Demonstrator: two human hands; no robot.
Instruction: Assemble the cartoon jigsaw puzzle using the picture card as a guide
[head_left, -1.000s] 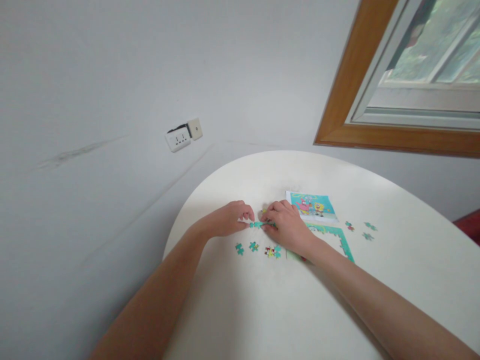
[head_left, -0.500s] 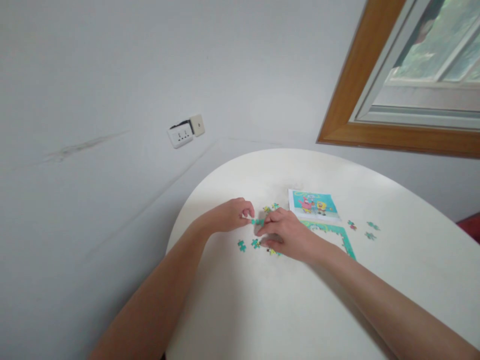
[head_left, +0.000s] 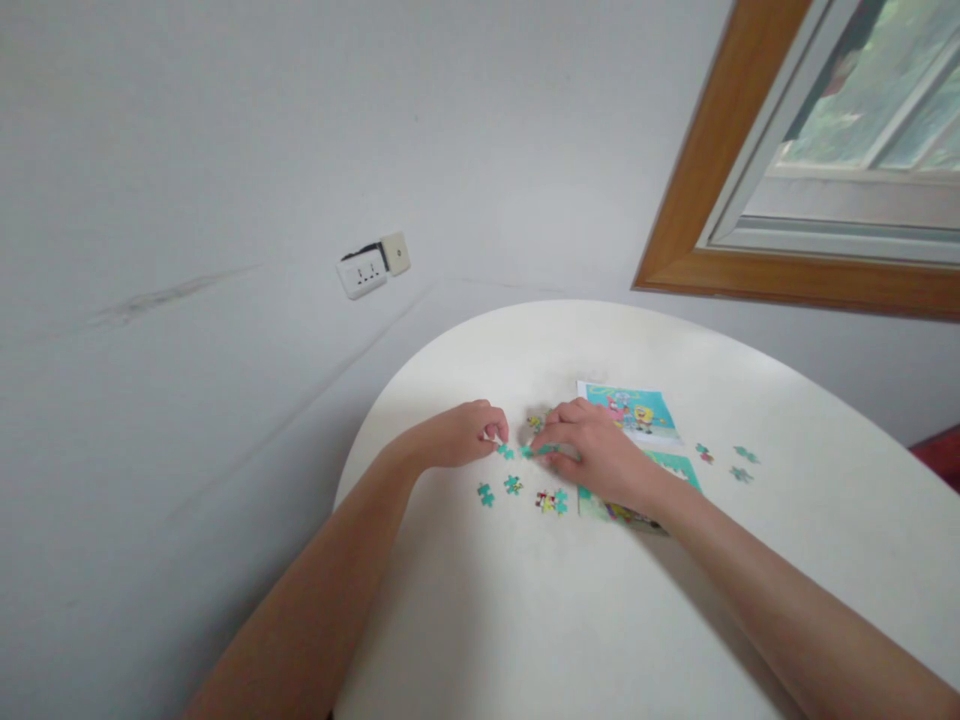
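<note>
My left hand [head_left: 474,436] is on the tabletop with its fingers curled into a pinch at a teal puzzle piece [head_left: 506,453]. Facing it, my right hand [head_left: 592,450] has thumb and forefinger closing at another teal puzzle piece [head_left: 527,452]. A small gap separates these two pieces. Nearer to me lie a loose teal piece [head_left: 486,495], a teal piece with a dark and yellow mark [head_left: 513,485], and a red, yellow and teal cluster [head_left: 553,501]. My right hand and forearm partly cover the puzzle with its teal frame [head_left: 679,465].
The round white table [head_left: 480,620] stands against the wall. Behind my right hand lies a cartoon picture sheet [head_left: 651,408]. Farther right are loose pieces [head_left: 742,464] and a red and teal piece [head_left: 704,453]. A wall socket [head_left: 363,273] and a wood-framed window [head_left: 675,230] are beyond.
My right hand has shifted slightly right and away from my left hand, uncovering the cluster in front. The teal pieces between the hands, close together before, now show a gap. My left hand has barely moved.
</note>
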